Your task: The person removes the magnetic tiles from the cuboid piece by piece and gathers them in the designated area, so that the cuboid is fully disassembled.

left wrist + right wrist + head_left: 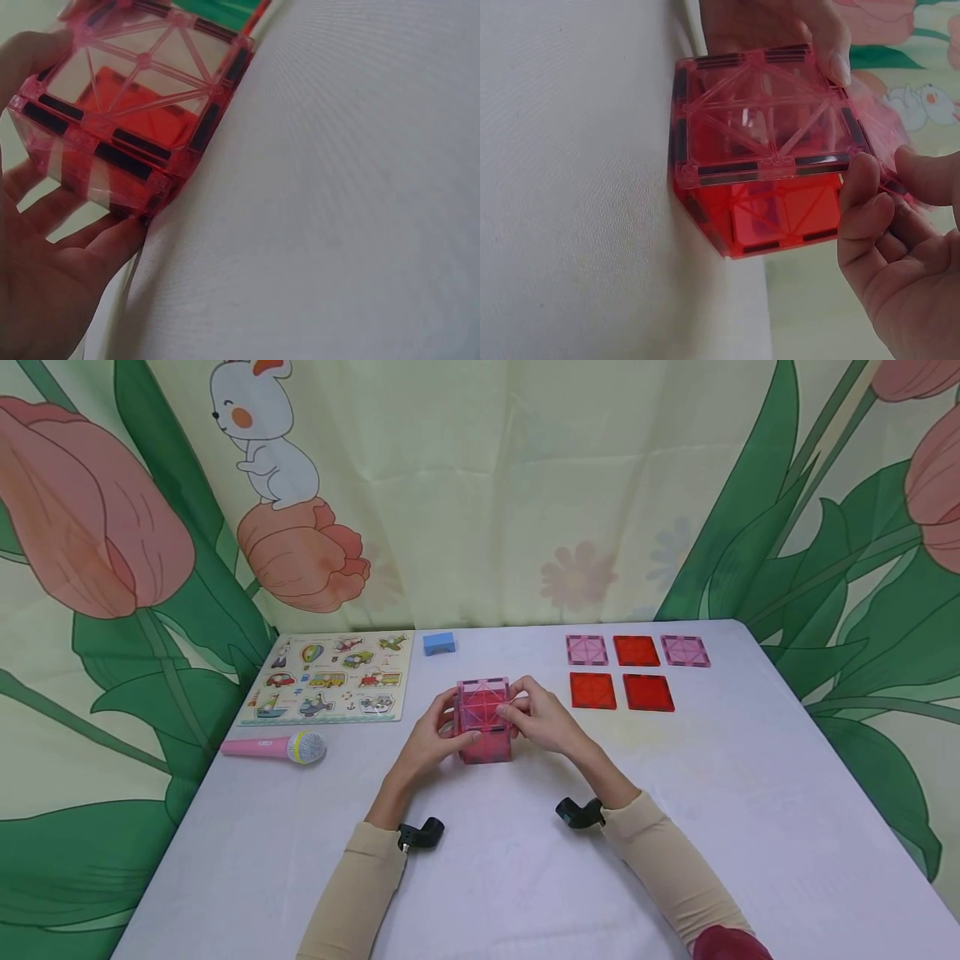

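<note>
A box of pink and red see-through magnetic tiles [486, 745] stands on the table between both hands. My left hand [435, 739] grips its left side, thumb at the front upper edge and fingers [52, 214] around the side wall. On top lies a pink tile [142, 58] with crossed ribs. My right hand [546, 720] pinches this top tile by its right edge between thumb and index finger [861, 176]. The box's right side is uncovered in the right wrist view, where a red tile [817, 210] shows inside.
Pink tiles [587, 650] and red tiles [648, 693] lie flat at the back right. A blue block [438, 644] sits at the back. To the left are a vehicle picture board [330, 678] and a pink toy microphone [273, 747]. A printed curtain [480, 502] hangs behind the table.
</note>
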`<state>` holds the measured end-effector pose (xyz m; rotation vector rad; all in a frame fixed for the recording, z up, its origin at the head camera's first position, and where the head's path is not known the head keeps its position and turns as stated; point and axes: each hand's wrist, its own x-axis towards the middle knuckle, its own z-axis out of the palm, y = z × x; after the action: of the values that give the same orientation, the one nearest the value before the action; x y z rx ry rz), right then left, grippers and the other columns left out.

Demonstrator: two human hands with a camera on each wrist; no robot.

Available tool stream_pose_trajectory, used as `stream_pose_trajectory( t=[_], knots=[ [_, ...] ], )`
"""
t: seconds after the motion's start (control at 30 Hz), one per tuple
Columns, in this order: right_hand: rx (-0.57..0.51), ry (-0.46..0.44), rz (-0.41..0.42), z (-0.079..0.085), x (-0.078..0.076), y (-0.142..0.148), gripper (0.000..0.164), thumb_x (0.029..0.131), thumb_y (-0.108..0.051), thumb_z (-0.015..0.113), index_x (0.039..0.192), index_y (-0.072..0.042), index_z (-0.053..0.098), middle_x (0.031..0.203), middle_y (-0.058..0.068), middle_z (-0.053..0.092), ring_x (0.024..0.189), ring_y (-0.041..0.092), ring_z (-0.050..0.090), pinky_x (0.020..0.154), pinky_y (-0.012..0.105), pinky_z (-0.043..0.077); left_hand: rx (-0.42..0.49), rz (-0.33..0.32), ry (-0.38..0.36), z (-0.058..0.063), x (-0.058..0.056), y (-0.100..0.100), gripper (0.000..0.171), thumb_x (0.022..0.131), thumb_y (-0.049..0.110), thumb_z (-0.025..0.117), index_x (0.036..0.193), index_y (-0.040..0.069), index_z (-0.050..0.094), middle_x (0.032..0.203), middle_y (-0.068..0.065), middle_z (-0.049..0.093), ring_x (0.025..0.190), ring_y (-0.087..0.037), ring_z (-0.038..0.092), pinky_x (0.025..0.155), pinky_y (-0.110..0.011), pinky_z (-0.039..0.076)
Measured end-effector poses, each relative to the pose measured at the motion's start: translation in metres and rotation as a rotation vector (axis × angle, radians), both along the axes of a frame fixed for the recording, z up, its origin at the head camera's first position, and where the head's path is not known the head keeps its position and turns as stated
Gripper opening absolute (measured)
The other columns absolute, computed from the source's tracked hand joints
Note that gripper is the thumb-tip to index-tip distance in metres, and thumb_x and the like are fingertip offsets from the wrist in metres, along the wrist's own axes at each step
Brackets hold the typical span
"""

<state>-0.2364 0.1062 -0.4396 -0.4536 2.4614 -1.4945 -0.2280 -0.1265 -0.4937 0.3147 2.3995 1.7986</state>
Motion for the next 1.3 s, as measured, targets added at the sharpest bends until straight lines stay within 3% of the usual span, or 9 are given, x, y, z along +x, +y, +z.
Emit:
stream_pose_trajectory(
  t=[0.3, 0.43, 0.57, 0.83, 1.07, 1.3],
  knots=[
    [-0.025, -0.003, 0.016, 0.000, 0.000, 0.001, 0.029, 0.102, -0.019, 0.058, 0.121, -0.007, 0.040, 0.072, 0.019, 0.060, 0.059, 0.020, 0.047, 0.054, 0.022, 0.039, -0.013, 0.006, 0.001, 0.000, 0.000, 0.001, 0.082, 0.084, 0.031, 0.081, 0.152, 0.034, 0.035, 0.150, -0.005, 0.046, 0.139, -0.032, 0.048, 0.113, -0.048, 0.045],
    [-0.062, 0.006, 0.012, 0.000, -0.001, 0.003, 0.028, 0.103, -0.020, 0.056, 0.120, -0.008, 0.037, 0.075, 0.020, 0.064, 0.066, 0.039, 0.058, 0.059, 0.023, 0.048, -0.001, -0.004, 0.015, -0.001, 0.000, 0.001, 0.081, 0.084, 0.028, 0.081, 0.151, 0.033, 0.036, 0.149, -0.006, 0.047, 0.139, -0.032, 0.049, 0.112, -0.048, 0.045],
    [-0.096, 0.018, -0.010, 0.002, -0.002, 0.005, 0.029, 0.103, -0.021, 0.057, 0.120, -0.008, 0.038, 0.077, 0.018, 0.067, 0.077, 0.052, 0.060, 0.061, 0.023, 0.052, 0.005, -0.010, 0.017, 0.000, -0.001, 0.001, 0.080, 0.084, 0.026, 0.080, 0.151, 0.031, 0.037, 0.150, -0.007, 0.047, 0.138, -0.032, 0.050, 0.111, -0.047, 0.046],
    [-0.081, 0.070, -0.048, 0.008, -0.003, 0.010, 0.029, 0.102, -0.022, 0.058, 0.120, -0.008, 0.041, 0.078, 0.014, 0.066, 0.071, 0.037, 0.058, 0.058, 0.024, 0.046, 0.000, -0.015, 0.020, 0.000, -0.001, 0.001, 0.082, 0.085, 0.026, 0.079, 0.154, 0.027, 0.035, 0.152, -0.007, 0.045, 0.140, -0.034, 0.047, 0.112, -0.047, 0.045],
    [-0.105, 0.089, -0.079, 0.012, -0.006, 0.015, 0.031, 0.102, -0.022, 0.058, 0.121, -0.006, 0.040, 0.090, 0.022, 0.069, 0.074, 0.037, 0.059, 0.061, 0.023, 0.047, -0.009, -0.019, 0.024, 0.001, 0.000, 0.000, 0.085, 0.085, 0.027, 0.080, 0.156, 0.023, 0.033, 0.155, -0.008, 0.043, 0.141, -0.035, 0.046, 0.111, -0.049, 0.044],
    [-0.099, 0.132, -0.114, 0.019, -0.005, 0.022, 0.031, 0.102, -0.022, 0.059, 0.120, -0.006, 0.040, 0.080, 0.019, 0.065, 0.067, 0.028, 0.056, 0.058, 0.024, 0.044, -0.008, -0.019, 0.028, 0.001, 0.000, 0.001, 0.085, 0.085, 0.026, 0.079, 0.156, 0.023, 0.032, 0.154, -0.008, 0.044, 0.141, -0.035, 0.046, 0.111, -0.048, 0.045]
  ],
)
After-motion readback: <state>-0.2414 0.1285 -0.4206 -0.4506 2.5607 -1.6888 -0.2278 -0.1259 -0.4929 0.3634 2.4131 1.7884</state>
